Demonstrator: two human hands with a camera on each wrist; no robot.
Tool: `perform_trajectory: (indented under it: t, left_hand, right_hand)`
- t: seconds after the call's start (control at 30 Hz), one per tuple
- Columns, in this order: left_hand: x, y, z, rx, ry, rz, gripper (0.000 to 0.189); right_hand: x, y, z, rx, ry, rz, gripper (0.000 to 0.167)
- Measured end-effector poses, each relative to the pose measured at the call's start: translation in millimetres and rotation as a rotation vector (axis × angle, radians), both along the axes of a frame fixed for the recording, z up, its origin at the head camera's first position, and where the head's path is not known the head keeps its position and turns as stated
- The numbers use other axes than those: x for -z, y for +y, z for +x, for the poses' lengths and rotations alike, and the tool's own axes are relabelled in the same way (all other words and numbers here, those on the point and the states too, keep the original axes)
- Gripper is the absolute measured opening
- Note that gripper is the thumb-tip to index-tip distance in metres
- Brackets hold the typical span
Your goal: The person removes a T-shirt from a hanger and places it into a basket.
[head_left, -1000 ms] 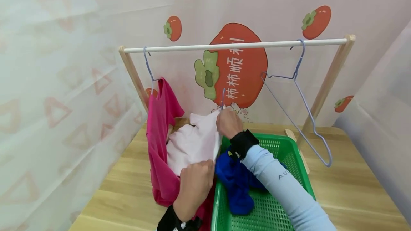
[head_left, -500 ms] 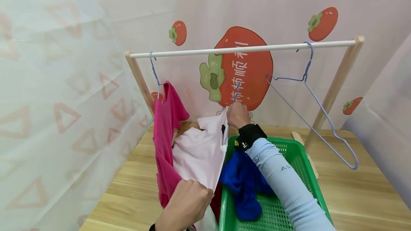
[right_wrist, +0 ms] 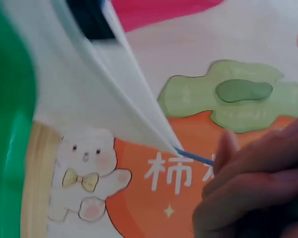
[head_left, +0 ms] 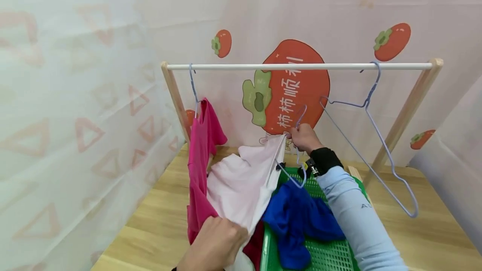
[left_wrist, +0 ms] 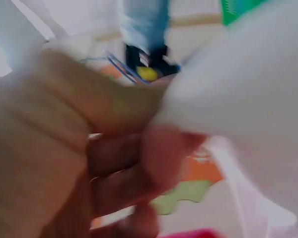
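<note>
In the head view my left hand (head_left: 216, 241) grips the near edge of a pale pink garment (head_left: 241, 179), and in the left wrist view its thumb and fingers pinch the white cloth (left_wrist: 248, 99). On the far side my right hand (head_left: 306, 137) holds a thin blue wire hanger (head_left: 297, 181) beside the garment's far corner. The hanger's hook rises above that hand, and one arm hangs out to the right of the garment's edge. A bit of blue wire (right_wrist: 193, 157) runs from the cloth corner to the fingers in the right wrist view. Cloth hides part of the hanger.
A wooden rack carries a white rail (head_left: 244, 67). From it hang a magenta shirt (head_left: 199, 170) on the left and a bare blue hanger (head_left: 388, 149) on the right. A green basket (head_left: 335, 254) holds blue cloth (head_left: 293, 221); dark red cloth (head_left: 256, 241) lies beside it.
My right hand has moved right with the hanger, whose arm now shows outside the garment. The garment's edge is stretched between both hands. The head view has shifted.
</note>
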State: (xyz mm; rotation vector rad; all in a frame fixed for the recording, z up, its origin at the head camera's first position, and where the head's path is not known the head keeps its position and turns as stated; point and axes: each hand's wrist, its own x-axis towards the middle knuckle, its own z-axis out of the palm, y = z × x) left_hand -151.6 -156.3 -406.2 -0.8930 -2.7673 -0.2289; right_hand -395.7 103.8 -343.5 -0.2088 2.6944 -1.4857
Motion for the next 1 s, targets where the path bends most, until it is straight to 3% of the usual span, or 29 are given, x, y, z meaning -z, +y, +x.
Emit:
perform_trajectory:
  t: [0.07,0.17,0.33,0.47,0.6,0.73,0.83,1.0]
  left_hand:
    - [9.5,6.4,-11.0,-0.092,0.029,0.092,0.038]
    - [23.8,19.6,-32.9,-0.213,0.093,0.284,0.038]
    - [43.1,34.1,-80.5,-0.347,0.200,0.542,0.034]
    - [52.4,26.8,-115.4,-0.477,0.153,0.625,0.024]
    - [57.7,7.9,-142.0,-0.602,0.078,0.635,0.021]
    - [65.6,-9.1,-161.0,-0.691,0.026,0.599,0.026]
    - [74.2,-15.2,-169.2,-0.697,-0.031,0.571,0.031]
    - [82.9,-17.9,-175.3,-0.674,-0.214,0.550,0.077]
  right_hand:
    - [-0.7,10,8.4,-0.022,-0.032,0.025,0.047]
    - [-5.2,16,29.1,-0.064,0.000,0.060,0.047]
    - [-26.1,27,80.9,-0.157,0.122,0.171,0.043]
    - [-52.1,44,123.5,-0.208,0.139,0.252,0.041]
    - [-86.9,64,150.6,-0.169,0.166,0.301,0.041]
    - [-125.0,81,153.9,-0.068,0.236,0.319,0.049]
    - [-145.3,89,143.2,0.008,0.312,0.334,0.052]
    - [-151.3,94,112.7,0.052,0.388,0.323,0.051]
